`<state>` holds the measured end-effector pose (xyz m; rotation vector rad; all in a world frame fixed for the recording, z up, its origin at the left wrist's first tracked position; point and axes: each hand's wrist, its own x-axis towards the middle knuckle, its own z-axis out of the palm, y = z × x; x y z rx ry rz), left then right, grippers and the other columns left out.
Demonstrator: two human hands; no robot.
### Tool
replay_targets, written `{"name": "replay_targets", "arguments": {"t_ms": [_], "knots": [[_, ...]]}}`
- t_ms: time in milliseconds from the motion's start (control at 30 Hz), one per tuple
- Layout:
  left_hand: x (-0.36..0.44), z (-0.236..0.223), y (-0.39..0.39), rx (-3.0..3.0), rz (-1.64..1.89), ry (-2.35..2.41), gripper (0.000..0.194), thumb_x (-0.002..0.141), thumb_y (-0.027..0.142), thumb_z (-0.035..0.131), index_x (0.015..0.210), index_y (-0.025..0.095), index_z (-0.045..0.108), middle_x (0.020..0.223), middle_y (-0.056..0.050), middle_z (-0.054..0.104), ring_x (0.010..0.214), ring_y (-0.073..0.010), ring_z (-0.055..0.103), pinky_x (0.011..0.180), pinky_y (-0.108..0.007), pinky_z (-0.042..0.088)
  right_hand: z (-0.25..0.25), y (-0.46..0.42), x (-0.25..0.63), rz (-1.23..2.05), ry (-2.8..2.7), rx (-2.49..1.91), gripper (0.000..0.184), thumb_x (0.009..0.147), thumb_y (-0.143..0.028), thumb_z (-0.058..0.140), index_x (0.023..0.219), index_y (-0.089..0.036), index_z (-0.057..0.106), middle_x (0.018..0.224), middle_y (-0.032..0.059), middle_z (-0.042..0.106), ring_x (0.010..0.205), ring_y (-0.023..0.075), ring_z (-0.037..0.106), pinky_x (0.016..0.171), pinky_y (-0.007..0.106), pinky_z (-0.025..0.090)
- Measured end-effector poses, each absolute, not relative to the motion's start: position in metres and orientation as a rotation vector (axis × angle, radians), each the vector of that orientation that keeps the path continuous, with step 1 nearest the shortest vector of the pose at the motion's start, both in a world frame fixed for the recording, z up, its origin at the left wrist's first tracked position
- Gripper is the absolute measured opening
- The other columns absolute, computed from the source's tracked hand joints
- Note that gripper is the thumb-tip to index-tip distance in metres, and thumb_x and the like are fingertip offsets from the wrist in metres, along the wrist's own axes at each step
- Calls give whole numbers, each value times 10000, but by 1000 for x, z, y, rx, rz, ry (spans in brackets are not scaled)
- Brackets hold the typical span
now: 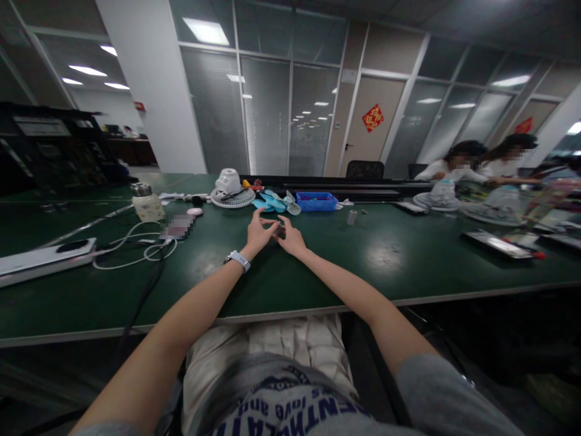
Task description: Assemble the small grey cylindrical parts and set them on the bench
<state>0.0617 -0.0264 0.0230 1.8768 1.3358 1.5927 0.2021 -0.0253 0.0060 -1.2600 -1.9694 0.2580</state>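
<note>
Green table (385, 254) observed, its top scuffed and reflecting light. Behind it stand glazed partitions (267, 115) and a door (379, 109) bearing a red diamond-shaped sign (373, 118). On the table, beyond the hands: white fan base (228, 181), light-blue fan blades (273, 201), blue tray (316, 201) and, nearer and to its right, a small metal cylinder (351, 217). A patterned bottle (147, 203) stands at left, near a coiled white cable (131, 247). Two people are seated at the far right.

Left hand (262, 233): partly open, fingers curved, thumb and fingertips meeting a small dark part (281, 231). Right hand (291, 235): partly closed, holding the same part. The part lies between the two hands, above the table; it appears to be metallic, though it is too small and blurred to be certain.

Both forearms reach forward over the table edge and converge at the part. A watch (238, 261) is worn on the left wrist.
</note>
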Motion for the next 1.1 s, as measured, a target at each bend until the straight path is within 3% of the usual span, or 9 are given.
{"name": "replay_targets", "arguments": {"t_ms": [200,400,700,1100], "knots": [[65,29,-25,1893,1575,1392,623,729,277,723,1280,179,450,881,-49,743,1013,-201,660,948,-328,440,3,-24,201,223,-1990,-1275,685,850,-298,629,1447,-245,297,1066,71,691,954,250,670,856,377,509],[53,28,-19,1783,1706,1438,581,777,312,685,1280,174,429,942,-72,741,1028,-201,656,936,-327,440,1,-21,203,218,-1982,-1270,714,842,-371,649,1450,-256,292,1127,89,672,985,262,661,884,387,498],[30,7,-11,1894,1177,1672,610,739,313,732,1265,177,455,963,-80,750,1049,-228,652,936,-352,436,7,-25,208,186,-1965,-1288,654,864,-341,627,1435,-255,320,1116,84,666,977,249,654,887,386,488],[32,8,-13,1924,1138,1658,673,784,394,685,1340,160,388,1031,-91,737,1136,-238,605,969,-355,413,27,-10,358,-73,-1241,-2001,566,877,-237,566,1387,-191,326,1211,151,616,1080,269,618,918,400,455]]}}
